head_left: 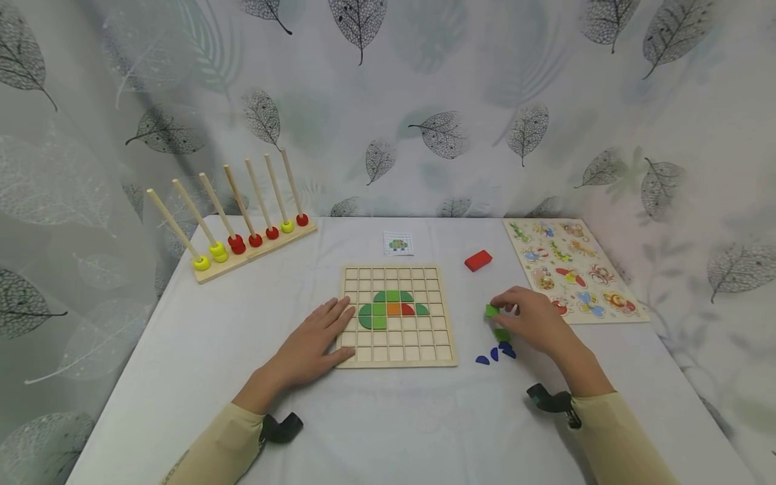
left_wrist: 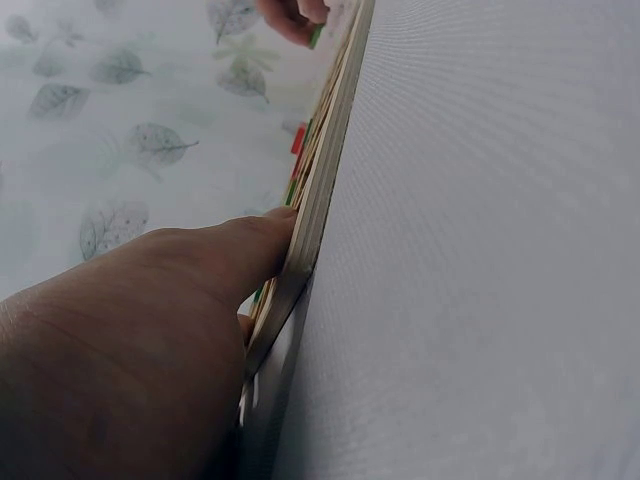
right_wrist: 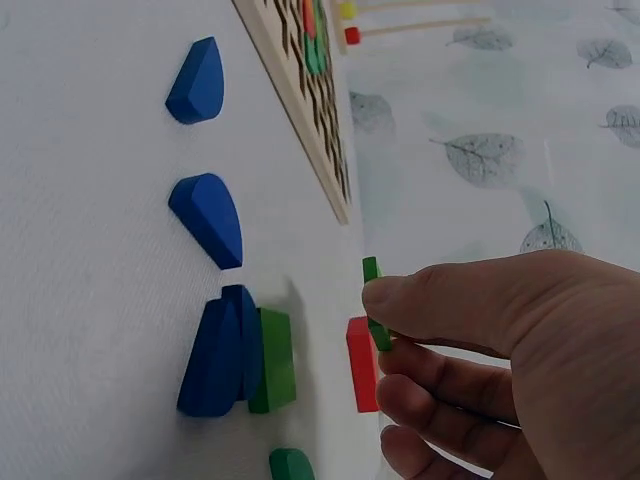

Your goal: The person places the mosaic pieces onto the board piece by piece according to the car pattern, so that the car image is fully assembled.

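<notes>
Green block (head_left: 492, 310) sits pinched in right hand (head_left: 532, 322), right of wooden grid board (head_left: 418, 337), left hand (head_left: 308, 345) spread on board's left edge; likely picking step, next calls for carrying it left.

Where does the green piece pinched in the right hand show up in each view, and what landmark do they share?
Head: the green piece is right of and below centre.
Left wrist: the green piece is near the top edge, around mid-width.
Right wrist: the green piece is right of and below centre, in the right hand.
Shared landmark: the wooden grid board.
</notes>
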{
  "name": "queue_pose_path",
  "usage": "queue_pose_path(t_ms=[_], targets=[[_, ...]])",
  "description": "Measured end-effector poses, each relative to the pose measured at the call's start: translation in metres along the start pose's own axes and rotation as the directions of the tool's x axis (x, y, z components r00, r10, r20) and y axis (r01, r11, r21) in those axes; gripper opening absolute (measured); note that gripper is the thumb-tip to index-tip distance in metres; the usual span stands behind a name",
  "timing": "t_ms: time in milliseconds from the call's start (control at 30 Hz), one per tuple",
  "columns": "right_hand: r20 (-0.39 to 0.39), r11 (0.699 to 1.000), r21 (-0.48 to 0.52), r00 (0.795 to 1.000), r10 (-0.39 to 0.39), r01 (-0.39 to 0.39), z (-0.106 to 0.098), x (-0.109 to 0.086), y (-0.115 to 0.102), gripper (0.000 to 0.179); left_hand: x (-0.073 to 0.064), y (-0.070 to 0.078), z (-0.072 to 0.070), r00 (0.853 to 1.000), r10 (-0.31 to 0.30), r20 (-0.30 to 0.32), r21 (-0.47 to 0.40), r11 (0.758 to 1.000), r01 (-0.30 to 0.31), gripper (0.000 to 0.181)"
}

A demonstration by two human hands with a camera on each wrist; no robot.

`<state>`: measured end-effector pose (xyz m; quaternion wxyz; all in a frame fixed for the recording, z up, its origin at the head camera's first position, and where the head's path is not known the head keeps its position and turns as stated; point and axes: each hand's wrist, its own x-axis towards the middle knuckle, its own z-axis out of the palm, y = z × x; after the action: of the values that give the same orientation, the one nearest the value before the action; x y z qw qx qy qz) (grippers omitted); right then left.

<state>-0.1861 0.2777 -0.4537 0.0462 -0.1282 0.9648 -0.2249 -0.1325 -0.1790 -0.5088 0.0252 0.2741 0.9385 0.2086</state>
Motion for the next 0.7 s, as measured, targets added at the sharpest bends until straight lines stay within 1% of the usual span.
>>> queue_pose_path(t_ms=[300, 700], targets=[[-0.028, 0.996, -0.018, 0.996, -0.088, 0.088, -0.001, 0.004, -0.009, 0.023, 0.001, 0.000, 0.000, 1.000, -0.004, 0.002, -0.007, 1.000, 0.005, 0.084], [-0.018, 0.991, -0.020, 0.991, -0.130, 0.129, -0.002, 0.010, -0.028, 0.025, 0.001, -0.001, 0.000, 1.000, -0.002, 0.004, -0.010, 1.000, 0.002, 0.084]])
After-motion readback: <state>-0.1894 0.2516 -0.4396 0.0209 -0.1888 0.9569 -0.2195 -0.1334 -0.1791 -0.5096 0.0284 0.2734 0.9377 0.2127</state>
